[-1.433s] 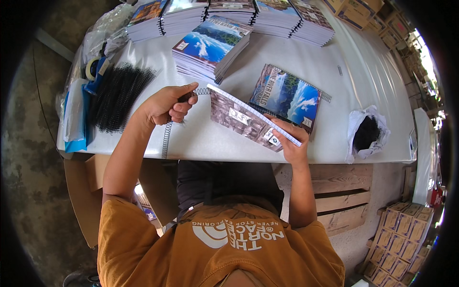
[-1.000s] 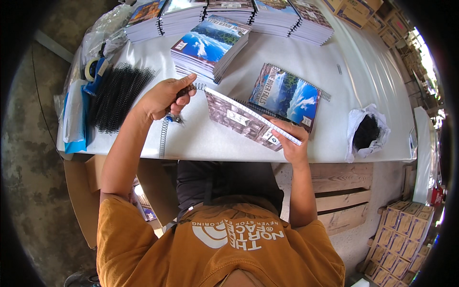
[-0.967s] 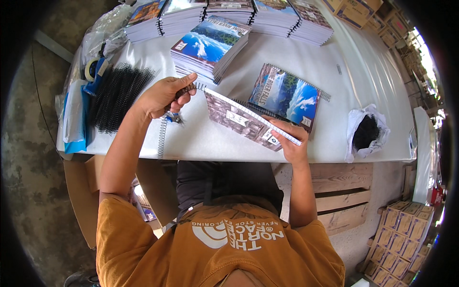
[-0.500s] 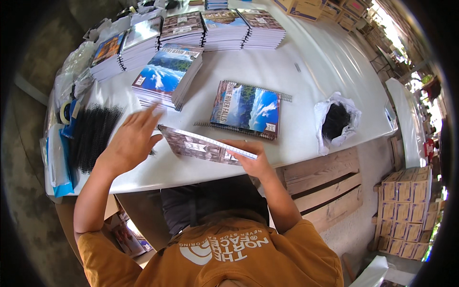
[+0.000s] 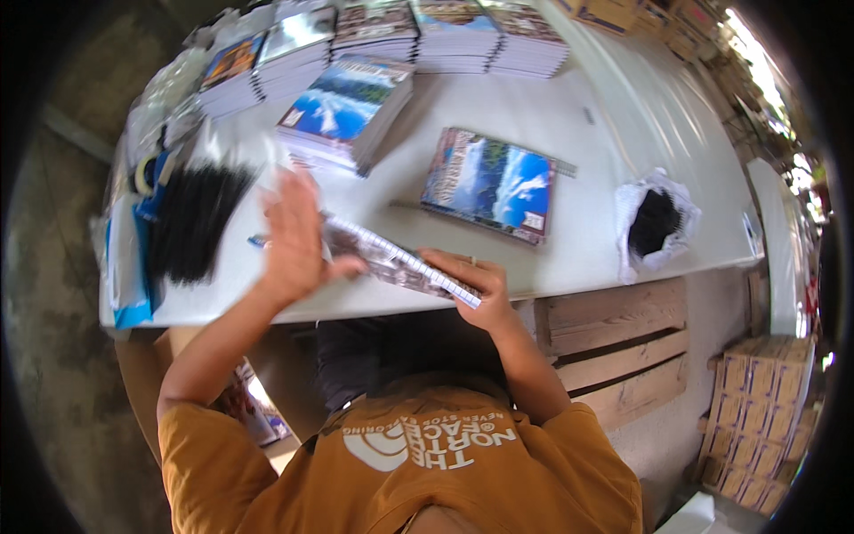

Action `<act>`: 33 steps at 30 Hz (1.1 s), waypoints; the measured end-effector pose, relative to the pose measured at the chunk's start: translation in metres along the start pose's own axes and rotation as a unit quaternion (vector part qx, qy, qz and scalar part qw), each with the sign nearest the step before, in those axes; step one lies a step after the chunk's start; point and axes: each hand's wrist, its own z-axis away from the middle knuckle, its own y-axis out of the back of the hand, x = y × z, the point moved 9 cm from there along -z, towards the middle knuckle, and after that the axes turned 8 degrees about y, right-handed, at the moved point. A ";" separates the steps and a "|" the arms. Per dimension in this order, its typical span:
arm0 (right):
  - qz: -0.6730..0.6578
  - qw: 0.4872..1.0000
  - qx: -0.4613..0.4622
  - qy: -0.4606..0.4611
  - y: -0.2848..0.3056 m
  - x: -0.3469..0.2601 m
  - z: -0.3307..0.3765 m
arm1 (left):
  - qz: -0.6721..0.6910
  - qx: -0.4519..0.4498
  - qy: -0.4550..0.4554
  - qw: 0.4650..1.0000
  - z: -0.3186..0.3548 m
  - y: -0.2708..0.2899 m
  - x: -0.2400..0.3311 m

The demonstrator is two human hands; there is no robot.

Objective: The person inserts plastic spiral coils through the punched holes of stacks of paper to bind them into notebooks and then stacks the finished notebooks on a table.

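Note:
My right hand [image 5: 473, 283] grips one end of a notebook [image 5: 396, 269] with a brown picture cover, held tilted at the table's near edge. Its row of punched holes faces up. Beside the notebook's other end is my left hand [image 5: 292, 233], smeared by motion, fingers stretched and thumb reaching toward the punched edge. Whether it touches is hard to tell. Beyond lies another notebook [image 5: 487, 185] with a blue waterfall cover, loose binding coils [image 5: 418, 210] sticking out around it. A thick pile of matching notebooks [image 5: 342, 105] sits farther left.
Black plastic coils [image 5: 197, 218] lie in a bundle at left, near a tape roll [image 5: 145, 175] and a blue-and-white packet [image 5: 132, 276]. Stacks of bound notebooks [image 5: 458, 49] line the back. A white bag [image 5: 627, 254] of black coil bits stands right. Cartons [image 5: 756, 400] are piled beyond a wooden pallet [image 5: 614, 334].
My left hand has come closer to the notebook's left end, fingers now pointing up. The notebook has tipped so its punched edge shows more. The whole view has shifted.

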 end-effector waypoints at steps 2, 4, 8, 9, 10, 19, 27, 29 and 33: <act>0.018 1.000 0.012 -0.019 0.001 0.006 0.005 | -0.054 -0.157 -0.130 0.978 0.064 -0.037 0.024; 0.013 0.999 0.010 0.027 -0.002 0.003 0.006 | -0.128 0.058 -0.187 0.972 0.026 0.004 0.026; -0.004 0.997 -0.013 0.076 -0.019 -0.017 -0.006 | -0.049 0.160 0.000 0.986 0.007 0.018 -0.029; 0.014 0.998 -0.003 0.068 -0.018 -0.014 -0.005 | -0.035 0.090 -0.026 0.995 0.020 -0.006 -0.013; 0.032 0.998 0.009 0.058 -0.015 -0.011 -0.001 | -0.043 0.045 -0.087 0.994 0.050 -0.019 0.005; 0.019 0.995 -0.043 0.093 -0.027 -0.023 -0.005 | 0.113 0.034 -0.065 0.991 0.064 -0.024 0.026; 0.014 0.996 -0.028 0.085 -0.036 -0.021 -0.003 | 0.066 0.207 -0.079 0.973 0.051 -0.005 -0.003; 0.020 0.996 -0.015 0.089 -0.030 -0.021 0.000 | 0.043 0.069 -0.235 0.969 0.076 -0.010 0.068; 0.013 0.994 -0.041 0.103 -0.045 -0.027 -0.004 | -0.050 0.180 -0.146 0.972 0.001 0.055 0.062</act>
